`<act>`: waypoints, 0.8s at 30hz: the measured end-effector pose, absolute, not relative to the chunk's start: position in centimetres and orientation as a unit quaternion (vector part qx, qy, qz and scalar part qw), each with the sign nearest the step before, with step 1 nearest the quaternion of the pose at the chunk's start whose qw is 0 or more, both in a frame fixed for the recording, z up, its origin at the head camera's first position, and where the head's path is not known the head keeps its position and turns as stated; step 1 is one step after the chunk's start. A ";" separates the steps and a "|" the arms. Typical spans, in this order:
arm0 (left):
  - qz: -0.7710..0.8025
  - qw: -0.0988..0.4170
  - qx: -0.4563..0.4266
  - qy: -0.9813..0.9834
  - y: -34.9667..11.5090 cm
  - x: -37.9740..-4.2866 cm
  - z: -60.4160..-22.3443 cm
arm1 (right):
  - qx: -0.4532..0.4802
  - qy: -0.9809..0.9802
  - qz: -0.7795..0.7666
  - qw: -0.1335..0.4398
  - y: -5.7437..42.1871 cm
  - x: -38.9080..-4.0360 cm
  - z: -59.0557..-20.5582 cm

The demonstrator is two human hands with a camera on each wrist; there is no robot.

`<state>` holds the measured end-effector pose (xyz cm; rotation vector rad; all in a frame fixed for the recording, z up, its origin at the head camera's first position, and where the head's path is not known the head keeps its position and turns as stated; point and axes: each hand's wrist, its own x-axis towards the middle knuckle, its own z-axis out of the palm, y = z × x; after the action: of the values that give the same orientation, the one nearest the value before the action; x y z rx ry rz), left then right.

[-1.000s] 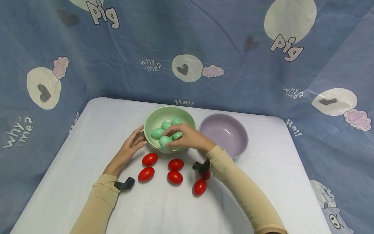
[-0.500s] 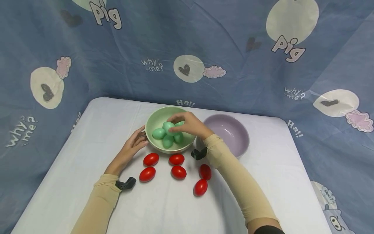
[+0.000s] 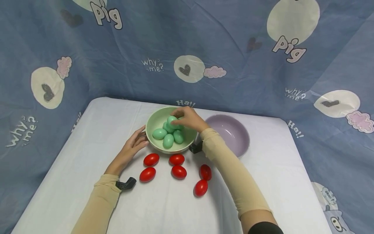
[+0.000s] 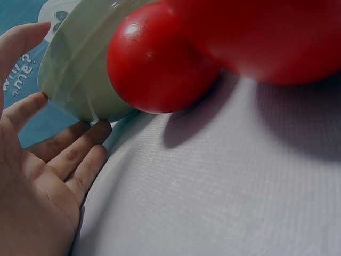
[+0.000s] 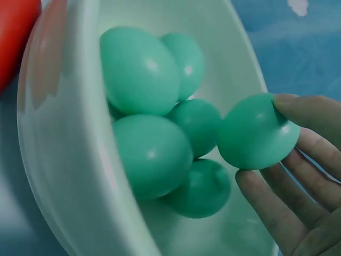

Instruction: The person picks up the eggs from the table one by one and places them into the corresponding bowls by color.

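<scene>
This looks like a small staged filming corner; whether it stands in a home, lab or office cannot be told. A creased blue cloth [image 3: 163,29], printed with hearts, clouds, "pig" and "why me?", hangs like a backdrop behind and beside the counter [image 3: 277,162], which is covered in plain white. The black wrist cameras [image 3: 126,184] also point to recording.

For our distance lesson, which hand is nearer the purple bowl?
The right hand, over the green bowl beside the purple bowl; the left hand touches the green bowl's opposite side.
</scene>
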<state>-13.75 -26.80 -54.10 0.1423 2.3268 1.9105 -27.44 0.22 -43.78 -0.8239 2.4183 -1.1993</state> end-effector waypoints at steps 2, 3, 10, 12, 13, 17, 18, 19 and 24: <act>0.632 0.063 0.048 0.771 -26.8 -13.8 -54.2 | -0.289 0.848 -0.414 0.159 -0.1 -27.8 -44.0; 0.631 0.062 0.051 0.772 -26.9 -13.8 -54.3 | -0.288 0.850 -0.411 0.159 -0.2 -28.0 -44.2; 0.634 0.066 0.049 0.769 -26.9 -13.9 -54.4 | -0.285 0.859 -0.396 0.155 -0.9 -28.9 -44.6; 0.633 0.066 0.050 0.769 -26.9 -13.9 -54.4 | -0.286 0.862 -0.387 0.158 -1.1 -29.1 -44.6; 0.633 0.066 0.051 0.769 -26.9 -13.9 -54.4 | -0.286 0.864 -0.381 0.161 -1.2 -29.2 -44.5; 0.631 0.065 0.053 0.772 -26.9 -13.9 -54.4 | -0.308 0.875 -0.334 0.168 -1.9 -29.5 -44.2; 0.630 0.064 0.053 0.772 -26.8 -13.9 -54.4 | -0.318 0.876 -0.321 0.169 -2.2 -29.6 -44.2; 0.630 0.063 0.052 0.772 -26.8 -14.0 -54.4 | -0.328 0.878 -0.305 0.170 -2.4 -29.6 -44.1; 0.634 0.064 0.055 0.769 -26.9 -14.0 -54.4 | -0.365 0.886 -0.227 0.175 -3.3 -29.4 -44.0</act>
<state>-13.95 -26.86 -54.44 0.1656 2.3222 1.9130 -29.42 -3.33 -44.04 -1.0354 2.5086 -0.6428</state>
